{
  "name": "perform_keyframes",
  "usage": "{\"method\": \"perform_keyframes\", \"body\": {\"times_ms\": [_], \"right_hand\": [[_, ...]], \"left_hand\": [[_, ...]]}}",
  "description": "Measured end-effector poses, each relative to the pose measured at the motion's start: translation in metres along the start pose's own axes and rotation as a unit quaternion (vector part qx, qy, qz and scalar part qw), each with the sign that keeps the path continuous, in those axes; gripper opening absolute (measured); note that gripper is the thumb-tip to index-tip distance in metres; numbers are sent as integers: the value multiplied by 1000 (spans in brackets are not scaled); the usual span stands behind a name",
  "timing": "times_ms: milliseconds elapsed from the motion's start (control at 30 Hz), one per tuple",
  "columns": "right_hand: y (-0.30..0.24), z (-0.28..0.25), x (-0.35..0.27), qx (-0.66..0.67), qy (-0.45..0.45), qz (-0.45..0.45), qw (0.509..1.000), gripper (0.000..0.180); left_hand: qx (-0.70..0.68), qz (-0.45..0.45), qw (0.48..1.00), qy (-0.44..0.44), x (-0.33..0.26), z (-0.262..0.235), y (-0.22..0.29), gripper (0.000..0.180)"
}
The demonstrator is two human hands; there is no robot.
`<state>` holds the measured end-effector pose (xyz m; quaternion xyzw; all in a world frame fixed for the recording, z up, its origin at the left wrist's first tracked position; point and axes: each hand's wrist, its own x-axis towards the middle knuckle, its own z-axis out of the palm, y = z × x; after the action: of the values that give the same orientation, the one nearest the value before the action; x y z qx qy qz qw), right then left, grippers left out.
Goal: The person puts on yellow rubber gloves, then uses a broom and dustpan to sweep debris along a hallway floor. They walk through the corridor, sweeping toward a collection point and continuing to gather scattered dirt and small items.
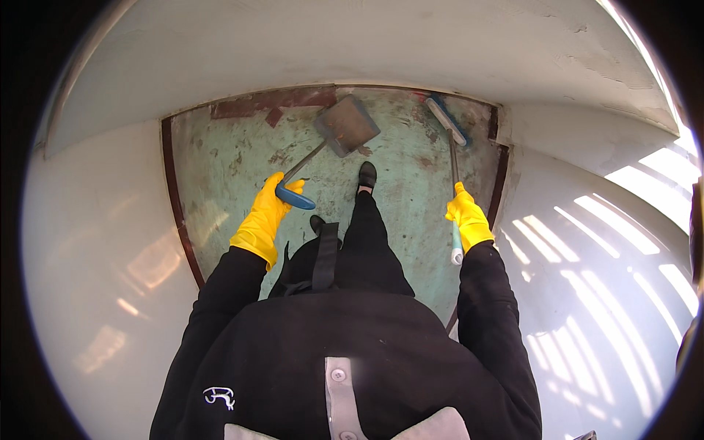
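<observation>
Now the dustpan (347, 125) is gripped by left-hand (262, 222) fingers, broom (452, 147) by the right hand (468, 220); debris could be scattered if the pan tilts.

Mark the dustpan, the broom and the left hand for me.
dustpan (347, 125), head view, on the flat grey pan.
broom (448, 122), head view, on the blue brush head.
left hand (265, 218), head view, on the back of the yellow glove.

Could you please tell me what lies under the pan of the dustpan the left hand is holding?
Under the dustpan, held by the left hand, is worn green floor with rusty patches. A reddish-brown mark shows at its lower right edge; whatever lies directly beneath the pan is covered.
</observation>
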<state>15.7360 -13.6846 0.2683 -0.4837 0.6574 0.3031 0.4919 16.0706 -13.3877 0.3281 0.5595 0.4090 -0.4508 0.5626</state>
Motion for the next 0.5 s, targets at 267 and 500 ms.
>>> {"method": "perform_keyframes", "body": {"times_ms": [267,500], "right_hand": [[3,92,-52,-254,-45,-89,962,65],[14,63,-37,-108,-71,-64,990,62]], "left_hand": [[-56,2,998,7,-8,-101,-21,35],[-138,21,986,88,-19,-175,-36,35]]}}
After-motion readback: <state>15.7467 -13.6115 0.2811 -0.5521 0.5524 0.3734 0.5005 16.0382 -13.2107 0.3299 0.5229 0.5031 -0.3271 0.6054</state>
